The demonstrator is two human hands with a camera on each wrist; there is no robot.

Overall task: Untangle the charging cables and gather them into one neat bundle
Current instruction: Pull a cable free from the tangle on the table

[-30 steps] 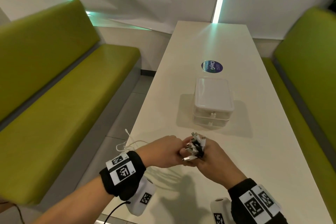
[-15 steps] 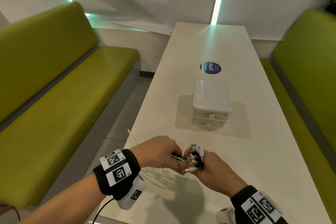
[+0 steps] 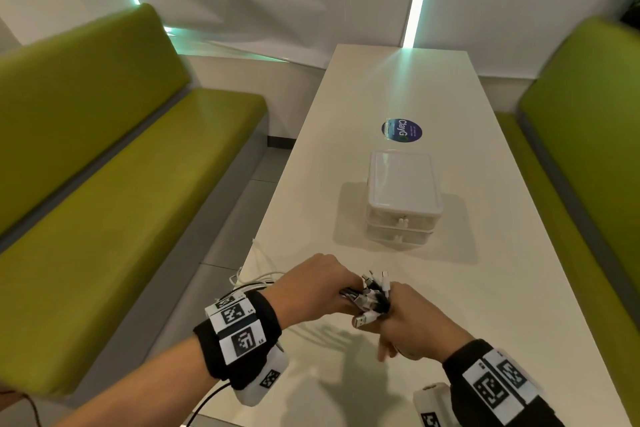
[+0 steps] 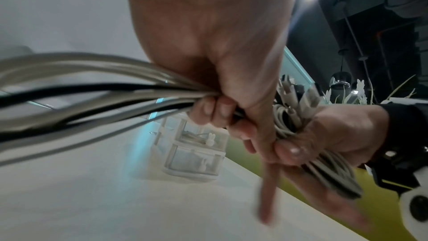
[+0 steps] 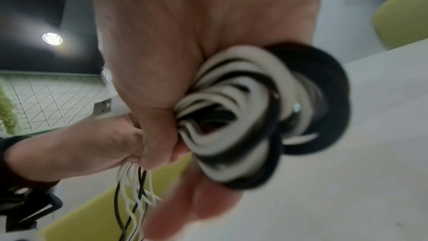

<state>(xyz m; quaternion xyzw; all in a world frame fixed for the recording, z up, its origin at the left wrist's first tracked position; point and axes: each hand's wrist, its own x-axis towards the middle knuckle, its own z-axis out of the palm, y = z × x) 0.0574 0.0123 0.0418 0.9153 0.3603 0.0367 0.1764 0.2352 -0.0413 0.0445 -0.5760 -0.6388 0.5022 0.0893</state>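
Note:
Several white and black charging cables (image 3: pixel 372 295) are gathered between my two hands over the near end of the white table (image 3: pixel 433 288). My left hand (image 3: pixel 313 288) grips the run of cables (image 4: pixel 115 98) in a fist. These trail left, off the table's edge (image 3: pixel 254 282). My right hand (image 3: pixel 405 319) holds the coiled loops (image 5: pixel 243 116) against its palm, thumb over them, fingers partly stretched down. The plug ends (image 3: pixel 379 282) stick up between the hands, and a USB plug (image 3: pixel 362 319) points left.
A small clear plastic drawer box (image 3: pixel 401 198) stands mid-table just beyond my hands. A round blue sticker (image 3: pixel 401 130) lies farther back. Green benches (image 3: pixel 104 184) flank the table on both sides, with floor (image 3: pixel 235 211) to the left.
Both hands have shifted slightly nearer and lower over the table. The left hand has slid along the cables, and more cable has gone into the coil.

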